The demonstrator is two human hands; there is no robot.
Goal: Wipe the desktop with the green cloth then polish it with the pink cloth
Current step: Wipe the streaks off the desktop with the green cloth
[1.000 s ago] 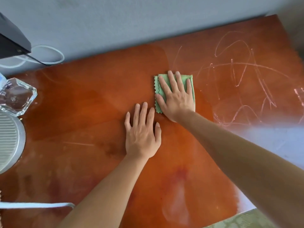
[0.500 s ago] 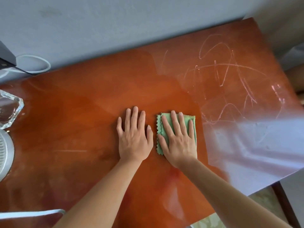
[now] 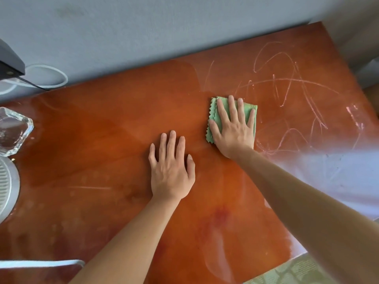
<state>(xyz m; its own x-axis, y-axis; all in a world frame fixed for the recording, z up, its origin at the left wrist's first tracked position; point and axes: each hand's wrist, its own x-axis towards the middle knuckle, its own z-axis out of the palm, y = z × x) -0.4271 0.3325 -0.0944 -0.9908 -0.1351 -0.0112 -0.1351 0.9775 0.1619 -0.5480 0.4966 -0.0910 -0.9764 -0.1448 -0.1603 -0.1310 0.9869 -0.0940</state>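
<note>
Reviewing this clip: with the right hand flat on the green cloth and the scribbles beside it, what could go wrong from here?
1. The pale scribble marks cover much of the desktop to the right of the green cloth; short strokes could leave some behind.
2. The right hand only presses on the folded cloth, so the cloth might slip or bunch.
3. The glass dish sits at the left edge; a wide sweep could knock it.
4. The left hand lies flat and may leave prints.

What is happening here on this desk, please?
A person is wiping an orange-brown desktop. The right hand presses flat on a folded green cloth, beside pale scribble marks on the right part of the surface. The left hand lies flat and empty on the wood. No pink cloth is in view, so polishing has not begun. A glass dish stands at the left edge.
</note>
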